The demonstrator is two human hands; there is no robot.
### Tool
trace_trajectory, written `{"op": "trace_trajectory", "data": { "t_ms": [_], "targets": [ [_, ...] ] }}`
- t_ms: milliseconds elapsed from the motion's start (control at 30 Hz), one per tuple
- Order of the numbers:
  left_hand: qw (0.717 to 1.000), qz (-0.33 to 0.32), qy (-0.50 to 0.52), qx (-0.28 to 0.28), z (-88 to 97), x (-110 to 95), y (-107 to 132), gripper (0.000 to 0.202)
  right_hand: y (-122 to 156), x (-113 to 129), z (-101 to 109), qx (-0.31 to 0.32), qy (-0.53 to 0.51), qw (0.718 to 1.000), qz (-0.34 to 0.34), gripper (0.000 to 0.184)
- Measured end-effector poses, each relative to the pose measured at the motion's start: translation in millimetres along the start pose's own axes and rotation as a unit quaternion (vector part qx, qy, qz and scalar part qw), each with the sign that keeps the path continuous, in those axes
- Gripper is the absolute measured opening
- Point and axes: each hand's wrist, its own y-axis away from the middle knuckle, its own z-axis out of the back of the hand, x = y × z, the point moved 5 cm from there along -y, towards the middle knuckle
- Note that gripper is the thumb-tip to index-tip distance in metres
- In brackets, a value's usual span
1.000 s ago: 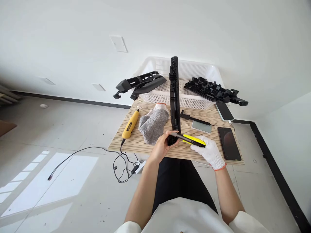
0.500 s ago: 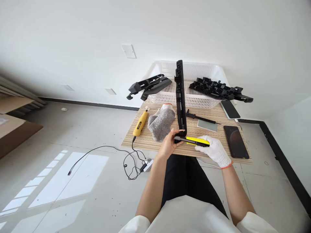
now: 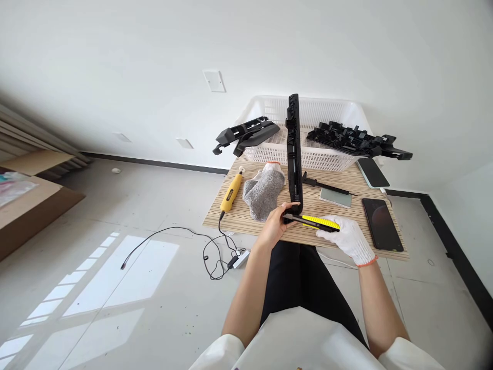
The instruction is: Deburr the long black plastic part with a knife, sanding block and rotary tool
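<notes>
My bare left hand (image 3: 274,225) is closed round the lower end of a long black plastic trim part (image 3: 295,149), which stands upright in front of me. In my right hand (image 3: 348,239), covered by a white knit glove with an orange cuff, lies a yellow and black utility knife (image 3: 319,222). The knife points left, and its tip reaches the trim part's lower end beside my left fingers. Whether the blade touches the plastic I cannot tell. Just left of the part lies a grey cloth (image 3: 264,192) with a white glove (image 3: 272,166) partly under it.
A white plastic basket (image 3: 327,158) at the back holds black plastic parts (image 3: 354,140) that overhang its sides. On the wooden table (image 3: 215,218) are a yellow corded tool (image 3: 232,192), a black caliper (image 3: 327,186), a grey card-like block (image 3: 336,197) and two phones (image 3: 382,224). Cables (image 3: 215,257) trail on the floor.
The whole view has shifted, so everything sits slightly farther right. Both hands keep their holds on the trim part and the knife, with little change between them.
</notes>
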Motion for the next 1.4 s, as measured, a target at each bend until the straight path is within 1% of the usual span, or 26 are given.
{"op": "trace_trajectory", "data": {
  "t_ms": [100,233,333,467,567,667,700,800,833,933,967,1067,1133,1233,1267,1367,1400],
  "targets": [
    [1.000,-0.009,0.011,-0.006,2.4,1,-2,0.032,1,-7,4,-0.015,0.002,0.999,-0.030,0.047],
    [1.000,0.013,0.007,-0.004,4.2,4,-3,0.034,2,-12,5,0.026,-0.001,0.999,-0.023,0.046],
    [1.000,0.000,0.022,-0.004,4.7,2,-3,0.029,2,-17,10,-0.005,-0.003,0.999,-0.043,0.046],
    [1.000,0.009,0.006,0.006,3.1,3,-2,0.032,2,-15,12,0.001,-0.009,1.000,-0.004,0.044],
    [1.000,0.003,0.014,0.000,3.1,1,-2,0.032,2,-18,15,-0.024,-0.009,0.999,-0.041,0.047],
    [1.000,0.010,0.000,0.011,1.8,2,-1,0.036,3,-18,12,0.002,-0.001,1.000,-0.029,0.046],
    [1.000,0.006,-0.003,0.013,1.5,1,0,0.037,3,-18,13,0.001,0.000,1.000,-0.027,0.045],
    [1.000,-0.016,0.008,0.012,1.1,-1,0,0.031,3,-21,17,-0.039,-0.006,0.998,-0.051,0.048],
    [1.000,-0.015,0.006,0.013,0.9,-1,1,0.031,3,-21,16,-0.036,-0.005,0.998,-0.047,0.047],
    [1.000,0.009,-0.010,0.021,-0.2,1,1,0.035,2,-17,12,0.008,0.012,1.000,-0.016,0.042],
    [1.000,0.009,-0.009,0.021,-0.4,1,1,0.034,3,-17,13,0.007,0.016,1.000,-0.020,0.043],
    [1.000,-0.008,0.013,0.021,-0.8,-1,1,0.030,4,-18,17,-0.046,0.017,0.997,-0.057,0.049],
    [1.000,-0.009,0.019,0.019,-1.2,-1,1,0.029,4,-18,17,-0.050,0.012,0.997,-0.064,0.050],
    [1.000,-0.003,0.014,0.013,-2.1,-1,2,0.029,4,-16,13,-0.014,0.002,0.998,-0.060,0.046],
    [1.000,-0.002,0.013,0.013,-2.5,-2,2,0.029,4,-15,13,-0.012,0.002,0.998,-0.056,0.045],
    [1.000,-0.007,0.010,0.015,-3.3,-3,3,0.029,4,-14,15,-0.035,0.010,0.998,-0.041,0.043],
    [1.000,-0.004,0.006,0.018,-3.4,-3,3,0.030,4,-14,15,-0.033,0.011,0.999,-0.033,0.042]
  ]
}}
